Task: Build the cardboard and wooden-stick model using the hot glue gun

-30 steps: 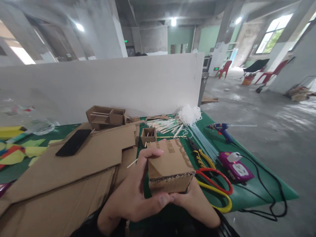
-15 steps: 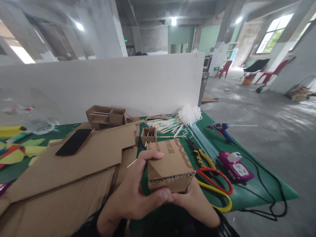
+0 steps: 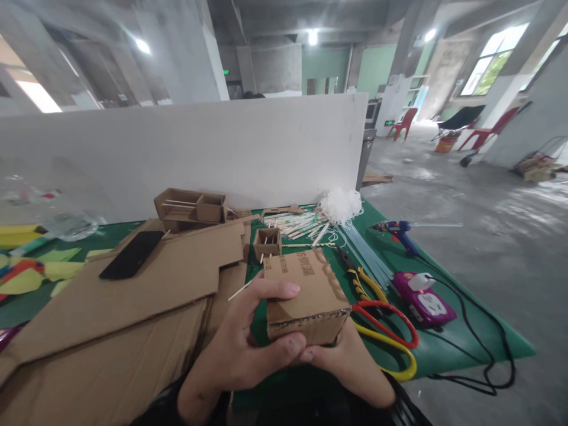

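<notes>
Between my hands is a small cardboard box [image 3: 306, 287] with brown printing on its top and a rough glued edge toward me. My left hand [image 3: 248, 331] is closed on its left side, index finger on top and thumb against the front face. At the lower right, my right hand [image 3: 355, 361] grips the box with its thumb at the bottom front edge; its other fingers are hidden behind the box. Scissors [image 3: 386, 325] with one red and one yellow handle lie just right of the box, their blades out of sight. Black-and-yellow pliers [image 3: 357, 278] rest beyond them.
Cardboard sheets [image 3: 155, 296] cover the left of the green table [image 3: 479, 337], with a black phone [image 3: 132, 254] on top. Behind stand an open cardboard box [image 3: 190, 207] and a smaller one [image 3: 267, 242]. A glue gun [image 3: 399, 234] and a purple power strip [image 3: 423, 302] lie right.
My left index finger has slid slightly to the right and down over the box top. The box has barely shifted, and both hands keep their hold.
</notes>
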The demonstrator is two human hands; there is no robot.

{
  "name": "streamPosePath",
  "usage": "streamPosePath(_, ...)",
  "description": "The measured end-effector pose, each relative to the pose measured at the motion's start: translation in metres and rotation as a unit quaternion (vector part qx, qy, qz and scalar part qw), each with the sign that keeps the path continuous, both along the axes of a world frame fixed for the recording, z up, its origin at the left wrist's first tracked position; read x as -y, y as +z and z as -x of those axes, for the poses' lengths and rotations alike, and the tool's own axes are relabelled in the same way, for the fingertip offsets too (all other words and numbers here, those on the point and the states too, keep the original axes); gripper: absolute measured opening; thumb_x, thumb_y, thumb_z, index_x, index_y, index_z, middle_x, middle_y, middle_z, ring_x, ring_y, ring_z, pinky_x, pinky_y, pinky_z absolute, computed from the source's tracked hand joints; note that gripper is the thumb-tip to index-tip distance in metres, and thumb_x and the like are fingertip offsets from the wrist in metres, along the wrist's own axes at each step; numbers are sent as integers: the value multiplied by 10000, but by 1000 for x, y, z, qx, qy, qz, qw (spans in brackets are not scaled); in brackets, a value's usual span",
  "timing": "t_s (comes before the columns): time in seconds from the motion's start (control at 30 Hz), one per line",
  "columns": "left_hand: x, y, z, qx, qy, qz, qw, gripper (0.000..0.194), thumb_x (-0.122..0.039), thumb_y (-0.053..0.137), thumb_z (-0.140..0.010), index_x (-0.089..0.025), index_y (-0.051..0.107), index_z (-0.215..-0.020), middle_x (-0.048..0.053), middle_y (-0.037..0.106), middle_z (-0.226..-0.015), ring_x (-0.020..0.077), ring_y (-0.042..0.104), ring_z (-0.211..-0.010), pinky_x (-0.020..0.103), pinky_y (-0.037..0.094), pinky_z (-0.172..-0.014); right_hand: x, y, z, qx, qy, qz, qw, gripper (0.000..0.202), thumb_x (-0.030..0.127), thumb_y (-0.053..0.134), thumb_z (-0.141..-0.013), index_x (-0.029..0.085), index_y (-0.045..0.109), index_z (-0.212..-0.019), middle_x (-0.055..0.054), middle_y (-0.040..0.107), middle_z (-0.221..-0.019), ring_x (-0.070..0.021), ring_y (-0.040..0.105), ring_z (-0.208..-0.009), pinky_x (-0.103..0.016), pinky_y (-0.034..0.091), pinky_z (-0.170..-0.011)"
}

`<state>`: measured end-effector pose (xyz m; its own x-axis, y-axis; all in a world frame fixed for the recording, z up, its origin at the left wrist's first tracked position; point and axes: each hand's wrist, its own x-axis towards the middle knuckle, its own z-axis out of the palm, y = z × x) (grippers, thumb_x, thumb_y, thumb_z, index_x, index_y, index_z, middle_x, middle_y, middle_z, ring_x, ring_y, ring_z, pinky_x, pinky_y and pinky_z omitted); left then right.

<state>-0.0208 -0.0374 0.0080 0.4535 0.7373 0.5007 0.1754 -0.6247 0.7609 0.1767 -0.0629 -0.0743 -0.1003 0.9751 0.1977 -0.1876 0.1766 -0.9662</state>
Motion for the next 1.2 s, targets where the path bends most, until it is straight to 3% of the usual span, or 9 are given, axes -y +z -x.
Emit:
streamPosePath(0.23,-1,1,-2,24,-19,-1,1000,466,-271,740,-844,-395,523,-1236,-15,579,-1179,175,603,-1065,297,492,-952,1,1,0,-6,5,14,1000,1135,395,928,-626,334,271,-1550,-72,459,-1552,-311,547,-1321,-464,414,-1141)
streamPosePath(0.73,-2,-1,-3,24,-9,-11,1000,472,-266,741,-840,-407,533,-1241,-4,571,-1197,210,585,-1128,364,470,-1010,-1,6,2,-35,22,5,999,1122,388,923,-639,320,267,-1547,-85,467,-1546,-308,487,-1387,-456,419,-1140)
streamPosePath(1.0,-4,-2,-3,30,4,-31,999,440,-285,756,-831,-359,565,-1220,24,607,-1189,256,582,-1160,425,472,-1018,-2,8,2,-32,18,0,999,1129,415,921,-633,312,272,-1551,-95,491,-1528,-313,520,-1359,-459,432,-1129)
streamPosePath(1.2,-4,-1,-2,15,-6,-37,999,462,-258,750,-826,-357,552,-1231,27,620,-1201,254,607,-1124,413,510,-977,9,10,-7,31,27,3,999,1173,483,872,-691,334,139,-1594,-86,378,-1603,-315,430,-1428,-483,362,-1180)
